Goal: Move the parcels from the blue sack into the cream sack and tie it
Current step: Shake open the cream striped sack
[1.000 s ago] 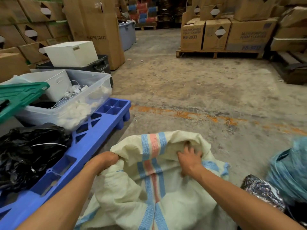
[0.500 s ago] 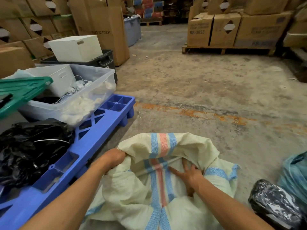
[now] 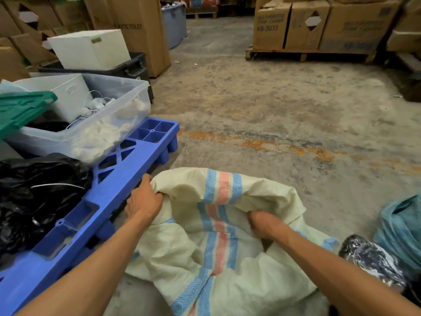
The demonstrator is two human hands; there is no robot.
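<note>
The cream sack [image 3: 186,254], woven with blue and pink stripes, lies crumpled on the concrete floor in front of me. My left hand [image 3: 143,201] grips the sack's left rim. My right hand [image 3: 262,223] reaches under a fold of the far rim and grips the cloth, its fingers hidden in the fabric. The blue sack [image 3: 403,231] sits at the right edge, partly out of view. A parcel [image 3: 373,261] wrapped in dark glossy plastic lies beside it, just right of my right forearm.
A blue plastic pallet [image 3: 95,201] runs along the left, carrying a black bag [image 3: 34,197] and a clear tub [image 3: 95,124] of white items. Cardboard boxes on a wooden pallet [image 3: 307,53] stand at the back right. Bare concrete floor [image 3: 273,110] lies ahead.
My right hand has shifted from the middle of the sack to its right rim and gone under a fold. The left hand keeps hold of the left rim. The sack mouth is spread wider.
</note>
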